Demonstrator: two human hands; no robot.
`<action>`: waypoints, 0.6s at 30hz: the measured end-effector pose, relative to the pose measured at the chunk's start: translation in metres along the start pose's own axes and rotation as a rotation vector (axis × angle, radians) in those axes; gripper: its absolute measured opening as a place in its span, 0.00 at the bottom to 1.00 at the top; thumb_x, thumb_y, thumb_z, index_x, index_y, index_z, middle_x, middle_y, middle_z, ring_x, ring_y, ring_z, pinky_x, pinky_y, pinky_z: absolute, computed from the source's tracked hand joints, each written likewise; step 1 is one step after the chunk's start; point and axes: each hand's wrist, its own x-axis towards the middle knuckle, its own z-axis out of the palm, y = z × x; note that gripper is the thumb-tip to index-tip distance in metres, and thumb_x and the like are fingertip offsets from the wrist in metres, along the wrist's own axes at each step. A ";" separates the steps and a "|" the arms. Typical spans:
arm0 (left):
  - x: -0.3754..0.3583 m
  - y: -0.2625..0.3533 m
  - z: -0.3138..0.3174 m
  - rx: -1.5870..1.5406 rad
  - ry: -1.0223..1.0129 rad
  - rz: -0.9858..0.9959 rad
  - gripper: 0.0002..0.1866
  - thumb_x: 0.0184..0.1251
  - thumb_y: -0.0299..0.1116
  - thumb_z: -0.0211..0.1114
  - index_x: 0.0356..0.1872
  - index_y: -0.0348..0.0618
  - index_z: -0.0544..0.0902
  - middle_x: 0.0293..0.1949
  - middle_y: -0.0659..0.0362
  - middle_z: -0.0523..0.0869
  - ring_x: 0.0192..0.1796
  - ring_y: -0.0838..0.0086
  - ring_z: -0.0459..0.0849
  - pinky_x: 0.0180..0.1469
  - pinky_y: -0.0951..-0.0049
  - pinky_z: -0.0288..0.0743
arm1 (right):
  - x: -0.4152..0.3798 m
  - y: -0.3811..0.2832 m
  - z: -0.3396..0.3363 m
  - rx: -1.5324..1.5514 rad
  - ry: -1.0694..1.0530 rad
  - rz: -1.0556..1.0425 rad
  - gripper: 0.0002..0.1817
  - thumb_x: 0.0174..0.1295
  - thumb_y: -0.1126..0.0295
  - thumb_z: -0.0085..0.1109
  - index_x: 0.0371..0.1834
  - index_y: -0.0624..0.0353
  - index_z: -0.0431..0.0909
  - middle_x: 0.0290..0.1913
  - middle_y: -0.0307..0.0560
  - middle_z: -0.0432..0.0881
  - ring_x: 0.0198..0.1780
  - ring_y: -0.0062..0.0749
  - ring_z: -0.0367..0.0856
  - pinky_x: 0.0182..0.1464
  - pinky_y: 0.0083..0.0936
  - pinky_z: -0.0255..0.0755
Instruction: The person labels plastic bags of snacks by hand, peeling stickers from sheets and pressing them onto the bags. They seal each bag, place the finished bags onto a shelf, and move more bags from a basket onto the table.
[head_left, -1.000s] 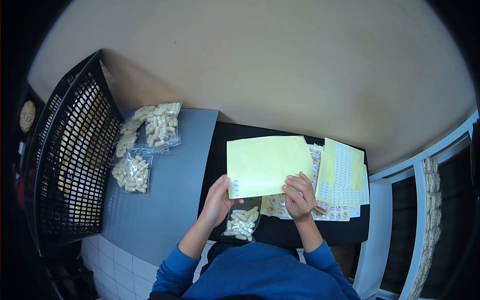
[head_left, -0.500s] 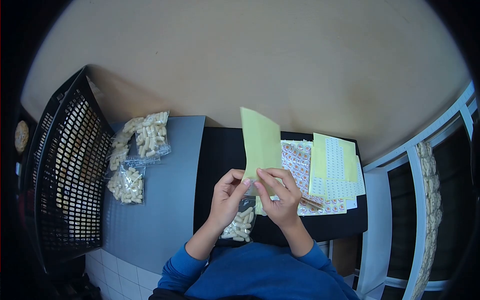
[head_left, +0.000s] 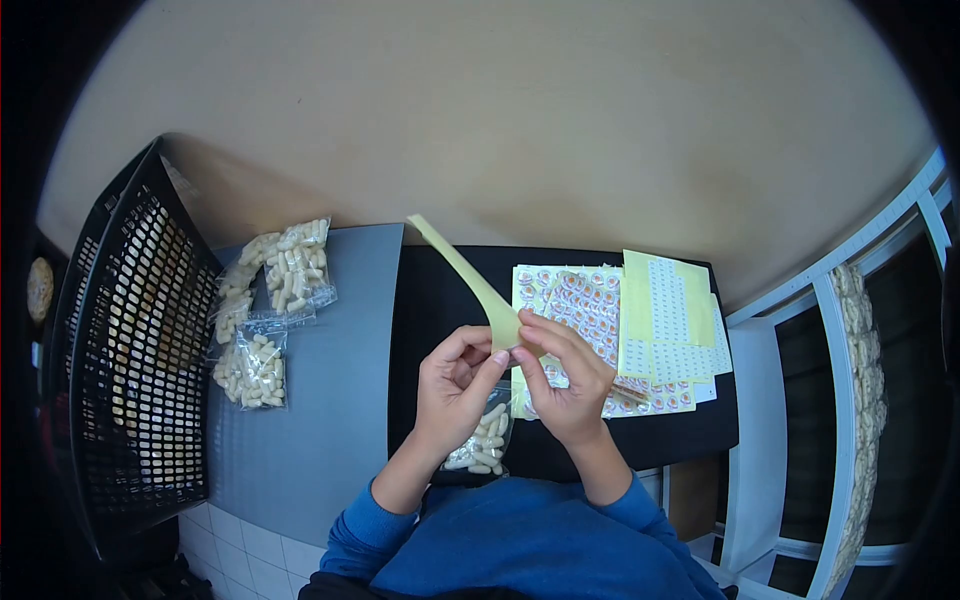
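A pale yellow paper sheet [head_left: 470, 280], seen almost edge-on, rises from between my hands and leans to the left. My left hand [head_left: 462, 385] pinches its lower end. Close beside it, my right hand [head_left: 568, 378] grips the same end with thumb and fingers. Below the hands, a clear bag of white capsule-shaped pieces [head_left: 486, 440] lies at the front of the black surface. Sheets of round stickers [head_left: 590, 310] lie right of my hands, with yellow-backed label sheets [head_left: 665, 315] on top of them.
Several filled bags [head_left: 298, 265] lie on the grey table [head_left: 340, 400] to the left. A black perforated basket [head_left: 140, 360] stands at its left side. A white frame [head_left: 840, 400] is on the right, with a wall [head_left: 520, 120] behind the tables.
The yellow sheet has turned from facing the camera to nearly edge-on, and its top has swung left. More of the round stickers shows. Both hands still hold the sheet.
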 end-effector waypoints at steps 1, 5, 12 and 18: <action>0.001 0.002 0.000 0.000 0.000 -0.003 0.08 0.60 0.19 0.53 0.41 0.32 0.72 0.38 0.56 0.79 0.43 0.78 0.77 0.47 0.78 0.72 | 0.002 0.000 0.000 0.000 0.000 0.003 0.09 0.44 0.80 0.63 0.31 0.64 0.78 0.39 0.51 0.80 0.39 0.39 0.81 0.42 0.26 0.74; 0.006 0.006 0.002 0.073 -0.029 0.056 0.08 0.60 0.19 0.54 0.41 0.32 0.73 0.37 0.56 0.79 0.41 0.79 0.78 0.45 0.80 0.72 | 0.008 0.001 -0.004 0.019 0.006 -0.078 0.08 0.43 0.80 0.64 0.29 0.63 0.78 0.38 0.51 0.81 0.39 0.38 0.80 0.41 0.25 0.74; 0.017 0.012 0.009 0.189 -0.044 0.130 0.10 0.58 0.19 0.56 0.41 0.31 0.73 0.38 0.53 0.79 0.43 0.75 0.79 0.47 0.75 0.73 | 0.022 -0.002 -0.009 -0.009 0.029 -0.127 0.09 0.44 0.81 0.63 0.31 0.63 0.79 0.38 0.51 0.80 0.39 0.36 0.81 0.41 0.24 0.74; 0.024 0.012 0.013 0.163 -0.041 0.175 0.09 0.57 0.21 0.57 0.40 0.33 0.71 0.38 0.54 0.79 0.45 0.75 0.78 0.49 0.74 0.72 | 0.031 0.001 -0.011 -0.016 0.037 -0.169 0.07 0.42 0.81 0.64 0.27 0.63 0.78 0.36 0.50 0.81 0.38 0.35 0.81 0.40 0.24 0.75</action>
